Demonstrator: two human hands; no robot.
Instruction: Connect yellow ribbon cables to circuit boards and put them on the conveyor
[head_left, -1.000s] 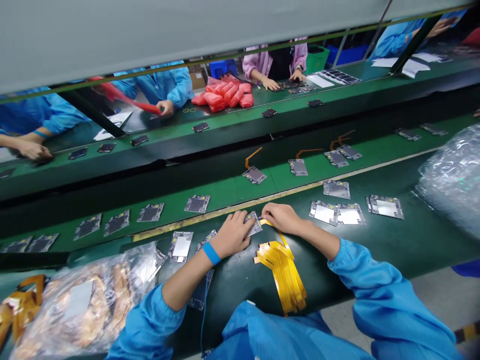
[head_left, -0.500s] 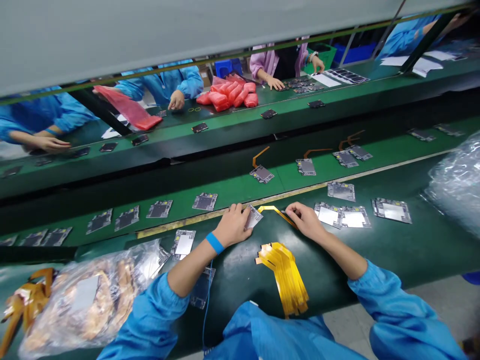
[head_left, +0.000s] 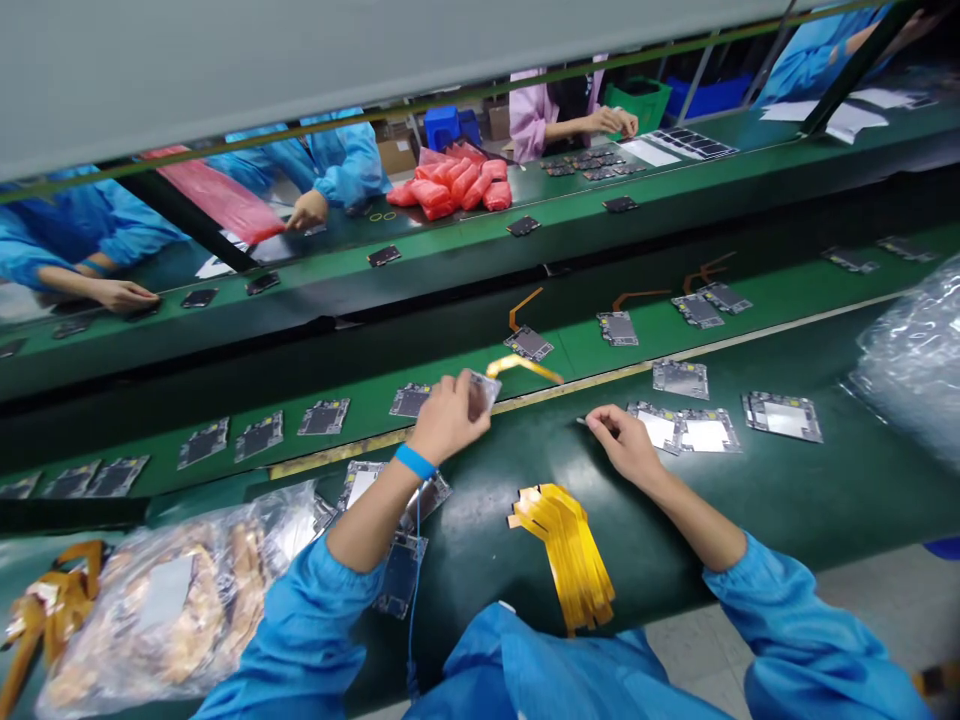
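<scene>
My left hand point(head_left: 450, 420), with a blue band at the wrist, grips a circuit board point(head_left: 484, 393) over the front edge of the green belt. From the board a yellow flex cable point(head_left: 531, 366) sticks out to the right, its far end loose. My right hand point(head_left: 624, 445) is closed above the worktable, apart from the board. A small tip pokes out from its pinched fingers, too small to name. Between my forearms lies a fanned stack of yellow flex cables point(head_left: 571, 550). More boards point(head_left: 401, 575) lie under and beside my left forearm.
Boards point(head_left: 324, 416) are spaced along the green belt point(head_left: 465, 360), several with cables attached. Boards with white patches point(head_left: 705, 432) lie at right. A clear bag point(head_left: 172, 600) is at left, bubble wrap point(head_left: 915, 370) at right. Co-workers' hands point(head_left: 309, 210) and red packets point(head_left: 450, 185) are across the line.
My left hand has moved up and left with the board and its cable, from the worktable toward the belt. My right hand has come away from the cable and shifted slightly right.
</scene>
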